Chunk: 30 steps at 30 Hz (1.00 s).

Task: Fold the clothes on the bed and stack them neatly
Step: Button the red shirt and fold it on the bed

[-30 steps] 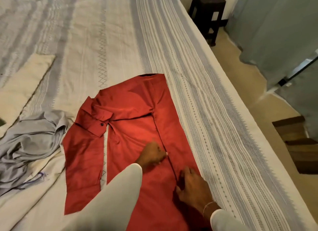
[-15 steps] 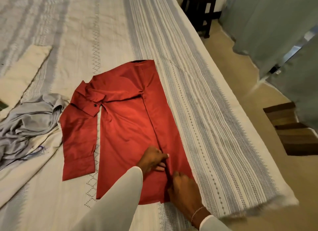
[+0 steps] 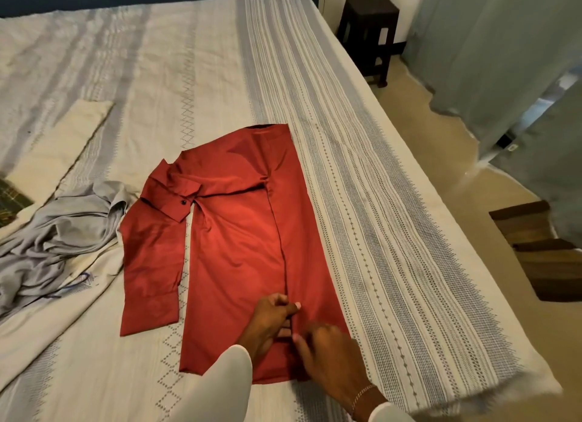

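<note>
From the head view, a red long-sleeved shirt of thin, slightly shiny cloth (image 3: 239,245) lies flat on the bed with its cream, grey-striped woven cover (image 3: 362,176), collar end far and hem near. Its right side is already turned in along a straight lengthwise crease, while the other sleeve lies spread down the left side of the body, cuff toward the near edge. Both hands work at the near end of that crease: the left hand (image 3: 272,322) has its fingers curled, and seems to pinch the folded edge between thumb and forefinger, while the right hand (image 3: 327,355) lies just beside it with fingers bent down on the cloth; whether it grips or only presses I cannot tell. The shirt looks light, soft and limp, with a sheen that suggests it will slide over itself, so I would judge folds need pressing flat or they will drift. The stiffer parts, the collar, the buttoned cuff and the hem, look like the best places to take hold. To the left lie a crumpled pale grey garment (image 3: 59,232), not yet folded, and, farther off, a flat cream cloth (image 3: 63,144). A dark wooden stool (image 3: 368,34) stands beyond the bed's far right corner.
</note>
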Each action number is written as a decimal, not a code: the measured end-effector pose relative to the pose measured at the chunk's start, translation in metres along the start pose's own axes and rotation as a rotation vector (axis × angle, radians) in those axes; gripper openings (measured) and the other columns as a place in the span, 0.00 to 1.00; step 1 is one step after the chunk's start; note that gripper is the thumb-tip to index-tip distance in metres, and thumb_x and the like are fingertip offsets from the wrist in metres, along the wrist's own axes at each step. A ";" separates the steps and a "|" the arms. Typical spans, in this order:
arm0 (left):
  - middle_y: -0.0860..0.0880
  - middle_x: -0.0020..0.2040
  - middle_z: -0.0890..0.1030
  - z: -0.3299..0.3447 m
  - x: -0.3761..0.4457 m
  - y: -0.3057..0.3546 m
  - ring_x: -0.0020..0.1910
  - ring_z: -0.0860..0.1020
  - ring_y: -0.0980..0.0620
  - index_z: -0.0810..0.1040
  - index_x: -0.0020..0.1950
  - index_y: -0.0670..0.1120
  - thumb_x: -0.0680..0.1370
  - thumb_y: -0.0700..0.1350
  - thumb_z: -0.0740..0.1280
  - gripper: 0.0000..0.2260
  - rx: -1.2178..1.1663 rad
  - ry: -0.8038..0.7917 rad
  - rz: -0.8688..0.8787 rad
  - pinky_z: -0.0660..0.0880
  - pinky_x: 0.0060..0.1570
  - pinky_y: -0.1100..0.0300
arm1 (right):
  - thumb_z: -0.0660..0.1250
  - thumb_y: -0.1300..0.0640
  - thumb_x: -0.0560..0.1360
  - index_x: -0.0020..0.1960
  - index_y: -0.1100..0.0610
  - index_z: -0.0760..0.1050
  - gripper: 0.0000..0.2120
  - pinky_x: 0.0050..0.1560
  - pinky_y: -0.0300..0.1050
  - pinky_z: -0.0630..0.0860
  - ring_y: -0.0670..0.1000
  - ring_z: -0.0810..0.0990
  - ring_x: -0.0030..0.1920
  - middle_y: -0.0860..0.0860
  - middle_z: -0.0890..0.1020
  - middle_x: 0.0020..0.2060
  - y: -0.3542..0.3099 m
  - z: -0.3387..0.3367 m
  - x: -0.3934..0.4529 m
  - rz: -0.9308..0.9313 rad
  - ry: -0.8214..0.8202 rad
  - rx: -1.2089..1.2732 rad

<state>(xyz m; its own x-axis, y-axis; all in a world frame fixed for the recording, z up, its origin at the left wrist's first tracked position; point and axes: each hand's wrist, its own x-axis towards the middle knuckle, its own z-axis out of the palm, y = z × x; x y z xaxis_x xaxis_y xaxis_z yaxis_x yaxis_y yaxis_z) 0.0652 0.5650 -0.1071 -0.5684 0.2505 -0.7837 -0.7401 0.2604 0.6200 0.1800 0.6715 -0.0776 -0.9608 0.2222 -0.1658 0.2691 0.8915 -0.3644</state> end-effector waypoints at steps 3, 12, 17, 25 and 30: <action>0.47 0.34 0.81 0.003 -0.002 -0.003 0.29 0.80 0.50 0.71 0.47 0.45 0.78 0.36 0.71 0.09 0.060 -0.051 -0.025 0.80 0.29 0.55 | 0.62 0.44 0.77 0.46 0.50 0.75 0.10 0.30 0.45 0.74 0.51 0.78 0.39 0.48 0.77 0.42 0.025 0.009 0.003 -0.049 0.122 -0.029; 0.41 0.31 0.79 0.005 0.000 -0.008 0.25 0.81 0.48 0.68 0.41 0.44 0.76 0.40 0.74 0.14 0.527 -0.068 -0.137 0.77 0.22 0.59 | 0.76 0.49 0.72 0.46 0.53 0.75 0.12 0.48 0.50 0.80 0.50 0.82 0.43 0.48 0.83 0.42 0.072 0.008 0.011 0.496 -0.152 0.447; 0.47 0.32 0.83 0.007 0.003 -0.005 0.25 0.79 0.54 0.78 0.36 0.42 0.77 0.51 0.74 0.15 0.719 -0.114 -0.209 0.76 0.24 0.63 | 0.78 0.44 0.70 0.39 0.52 0.78 0.14 0.44 0.48 0.81 0.46 0.83 0.37 0.46 0.84 0.33 0.087 0.002 0.009 0.563 -0.279 0.407; 0.46 0.27 0.82 -0.008 0.038 0.032 0.27 0.78 0.48 0.81 0.30 0.43 0.71 0.49 0.78 0.14 0.513 0.218 0.110 0.74 0.31 0.58 | 0.71 0.40 0.74 0.51 0.50 0.72 0.16 0.43 0.47 0.76 0.51 0.79 0.47 0.47 0.77 0.47 0.050 0.001 0.035 0.135 -0.003 0.241; 0.45 0.27 0.82 -0.009 0.068 0.069 0.26 0.78 0.49 0.82 0.34 0.40 0.71 0.48 0.77 0.13 0.269 0.358 0.215 0.75 0.30 0.57 | 0.73 0.39 0.70 0.51 0.52 0.71 0.21 0.48 0.47 0.74 0.54 0.78 0.48 0.50 0.79 0.48 0.012 0.014 0.080 0.089 -0.051 0.344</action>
<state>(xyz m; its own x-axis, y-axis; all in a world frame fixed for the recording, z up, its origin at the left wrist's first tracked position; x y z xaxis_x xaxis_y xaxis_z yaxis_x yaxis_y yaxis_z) -0.0279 0.5919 -0.1182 -0.8205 0.0013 -0.5716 -0.5004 0.4816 0.7194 0.1076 0.6940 -0.1079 -0.9304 0.2648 -0.2533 0.3665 0.6830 -0.6319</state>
